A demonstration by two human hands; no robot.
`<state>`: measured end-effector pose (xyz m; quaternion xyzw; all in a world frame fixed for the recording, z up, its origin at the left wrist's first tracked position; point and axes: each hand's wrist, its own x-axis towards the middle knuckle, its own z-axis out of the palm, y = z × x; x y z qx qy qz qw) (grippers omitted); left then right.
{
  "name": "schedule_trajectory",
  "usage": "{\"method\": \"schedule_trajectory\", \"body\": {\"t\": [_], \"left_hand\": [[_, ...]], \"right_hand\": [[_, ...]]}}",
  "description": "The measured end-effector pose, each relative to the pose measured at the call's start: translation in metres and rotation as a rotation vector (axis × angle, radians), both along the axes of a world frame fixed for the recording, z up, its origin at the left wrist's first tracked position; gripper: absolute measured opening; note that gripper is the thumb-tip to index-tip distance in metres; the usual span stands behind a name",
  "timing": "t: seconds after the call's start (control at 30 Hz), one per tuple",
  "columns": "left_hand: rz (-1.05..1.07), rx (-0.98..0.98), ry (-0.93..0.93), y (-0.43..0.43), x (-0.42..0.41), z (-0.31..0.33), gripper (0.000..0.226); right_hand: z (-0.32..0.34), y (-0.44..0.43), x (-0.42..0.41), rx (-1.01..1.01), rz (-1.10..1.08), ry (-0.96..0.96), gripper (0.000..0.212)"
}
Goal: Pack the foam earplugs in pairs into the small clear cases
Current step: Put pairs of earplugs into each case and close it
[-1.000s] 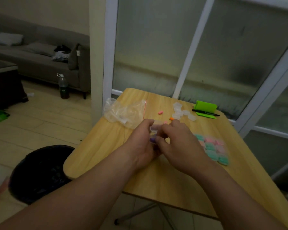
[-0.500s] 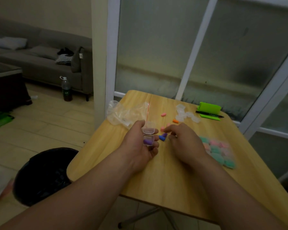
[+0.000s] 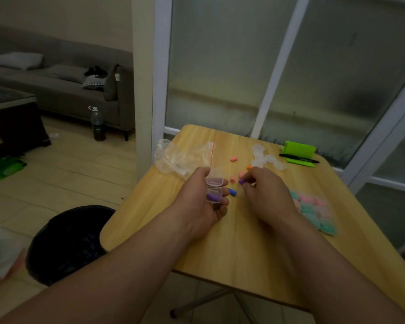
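My left hand point(image 3: 200, 204) holds a small clear case point(image 3: 214, 188) with its lid swung up; one purple earplug point(image 3: 212, 196) lies inside. My right hand point(image 3: 265, 195) pinches a second purple earplug point(image 3: 241, 181) at its fingertips, just right of the case. A blue earplug point(image 3: 232, 192) lies on the table between my hands. Pink earplugs point(image 3: 233, 159) and an orange earplug point(image 3: 249, 167) lie loose further back. Several empty clear cases point(image 3: 264, 158) sit at the far side.
Filled cases with green and pink plugs point(image 3: 313, 212) lie in a cluster right of my right hand. A crumpled plastic bag point(image 3: 180, 157) lies at the wooden table's point(image 3: 232, 242) far left. A black marker point(image 3: 298, 158) and green holder point(image 3: 299, 149) sit far right. A black bin point(image 3: 68, 242) stands below left.
My hands have moved apart. The case now stands open in my left hand with one purple plug inside, and my right hand has picked up another purple plug from the table.
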<state>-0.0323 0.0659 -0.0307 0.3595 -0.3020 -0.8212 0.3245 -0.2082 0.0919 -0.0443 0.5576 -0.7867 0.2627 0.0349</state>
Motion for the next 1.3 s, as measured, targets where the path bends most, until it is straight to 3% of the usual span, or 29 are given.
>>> {"method": "schedule_trajectory", "body": {"t": [0.27,0.5,0.67,0.8,0.93,1.07,1.17,1.3], "left_hand": [[-0.025,0.004,0.012,0.013,-0.011,0.004,0.055],[-0.103,0.009,0.075,0.021,-0.023,0.001,0.047],[-0.121,0.027,0.103,0.026,-0.032,0.001,0.042],[-0.146,0.023,0.106,0.026,-0.032,-0.002,0.049],[-0.165,0.003,0.094,0.023,-0.032,-0.001,0.047],[-0.209,-0.012,0.088,0.026,-0.027,0.005,0.041],[-0.218,-0.008,0.083,0.026,-0.024,0.006,0.044],[-0.221,0.000,0.078,0.027,-0.024,0.004,0.052]], "right_hand": [[0.022,0.040,0.001,-0.157,0.036,-0.173,0.011],[0.034,0.068,0.028,-0.143,0.226,-0.091,0.012],[0.028,0.067,0.030,-0.083,0.241,-0.008,0.006],[0.027,0.065,0.029,-0.052,0.235,0.008,0.014],[0.026,0.063,0.027,-0.099,0.244,-0.064,0.008],[0.029,0.058,0.013,-0.219,0.136,-0.265,0.009],[0.026,0.054,0.006,-0.183,0.069,-0.409,0.017],[0.025,0.058,0.014,-0.122,0.138,-0.479,0.031]]}}
